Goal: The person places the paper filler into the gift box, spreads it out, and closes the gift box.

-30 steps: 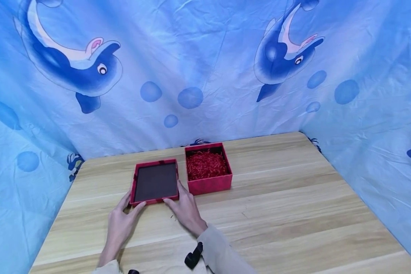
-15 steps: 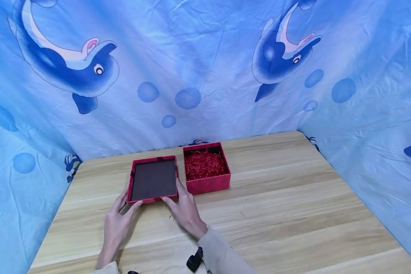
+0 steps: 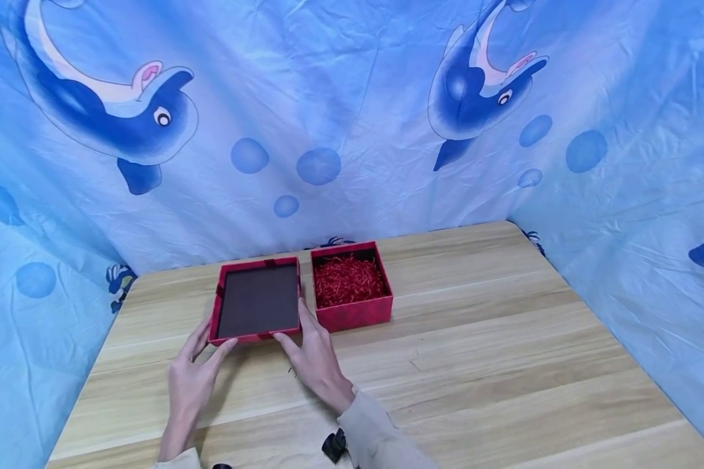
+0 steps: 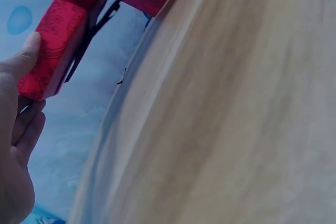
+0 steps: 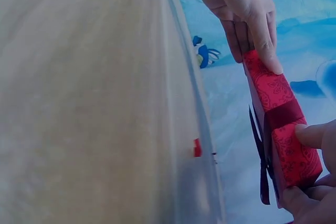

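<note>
Both hands hold a red patterned box lid (image 3: pixel 258 299), dark inside, with its hollow side up and a dark ribbon round it. My left hand (image 3: pixel 190 384) grips its near left corner, thumb on the front wall. At the near right corner my right hand (image 3: pixel 317 361) holds it likewise. In both wrist views the lid (image 4: pixel 58 40) is raised off the table, and ribbon ends (image 5: pixel 262 171) hang below it. Just right of the lid stands the open red box base (image 3: pixel 354 314), filled with red paper shreds (image 3: pixel 349 280).
The wooden table (image 3: pixel 475 365) bears a few small dark scraps (image 3: pixel 292 372) near the right hand. A blue curtain (image 3: pixel 352 117) printed with dolphins hangs behind the table and along its sides.
Both hands have raised the lid and carried it slightly left and away from the body. The box base has kept its place on the table, while the head view has shifted slightly.
</note>
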Available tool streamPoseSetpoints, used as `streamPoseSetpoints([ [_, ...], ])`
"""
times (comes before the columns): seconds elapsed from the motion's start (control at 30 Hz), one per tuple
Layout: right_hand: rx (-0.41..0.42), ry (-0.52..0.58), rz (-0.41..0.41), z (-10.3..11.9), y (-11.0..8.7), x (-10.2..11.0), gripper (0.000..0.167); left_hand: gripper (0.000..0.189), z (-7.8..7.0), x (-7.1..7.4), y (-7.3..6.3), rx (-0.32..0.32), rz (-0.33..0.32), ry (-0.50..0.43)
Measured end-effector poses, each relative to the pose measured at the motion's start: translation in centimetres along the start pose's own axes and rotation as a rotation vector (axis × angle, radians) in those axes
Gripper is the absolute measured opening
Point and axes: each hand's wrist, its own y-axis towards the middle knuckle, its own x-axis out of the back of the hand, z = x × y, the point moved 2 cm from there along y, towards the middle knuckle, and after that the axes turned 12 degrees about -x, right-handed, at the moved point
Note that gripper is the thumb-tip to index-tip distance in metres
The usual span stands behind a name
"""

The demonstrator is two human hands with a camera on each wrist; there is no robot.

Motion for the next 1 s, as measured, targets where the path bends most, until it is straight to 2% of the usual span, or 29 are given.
streamPoseSetpoints([
  [0.2, 0.004, -0.022, -0.023, 0.7, 0.0, 0.5, 0.076, 0.071, -0.8, 0.1, 0.3, -0.007, 0.001, -0.011],
  [0.47, 0.02, -0.061, -0.039, 1.6, -0.2, 1.2, 0.077, 0.069, -1.4, 0.2, 0.5, -0.041, -0.036, -0.008],
  [0.73, 0.02, -0.04, -0.029, 2.4, -0.3, 1.8, 0.076, 0.067, -2.1, 0.2, 0.6, -0.044, -0.061, -0.009],
  [1.0, 0.025, -0.076, -0.047, 2.7, -0.1, 3.1, 0.077, 0.067, -3.3, -0.7, 0.9, -0.119, -0.108, -0.074],
])
